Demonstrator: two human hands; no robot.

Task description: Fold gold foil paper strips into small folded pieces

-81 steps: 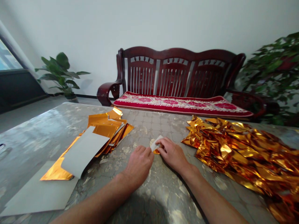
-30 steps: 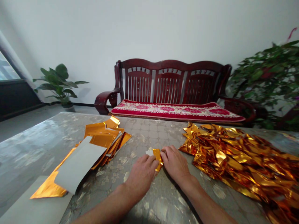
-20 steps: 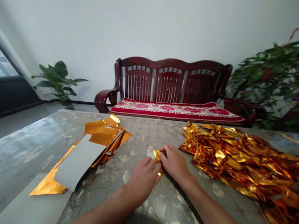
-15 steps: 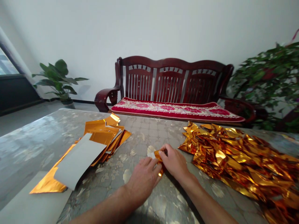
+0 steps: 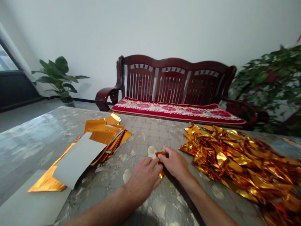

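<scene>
Between my hands, on the patterned tabletop, lies a small piece of gold foil paper [image 5: 161, 173], partly folded, with a pale edge showing at its upper left. My left hand [image 5: 144, 176] presses on it with the fingers bent over its near left part. From the right, my right hand [image 5: 174, 161] pinches its upper right side between thumb and curled fingers. Most of the paper is hidden under the fingers. To the left is a loose stack of flat gold foil sheets [image 5: 101, 136]. A heap of folded gold foil pieces [image 5: 235, 160] spreads over the right side.
A pale grey sheet [image 5: 78, 160] lies face up on the stack, and another pale sheet [image 5: 28, 204] sits at the near left. Beyond the table [image 5: 150, 125] stands a dark wooden bench [image 5: 175, 81] with a red floral cover. Potted plants flank it.
Both hands stay on the same piece of foil paper, with only slight finger shifts. The view has tilted a little; the stack and heap look unchanged.
</scene>
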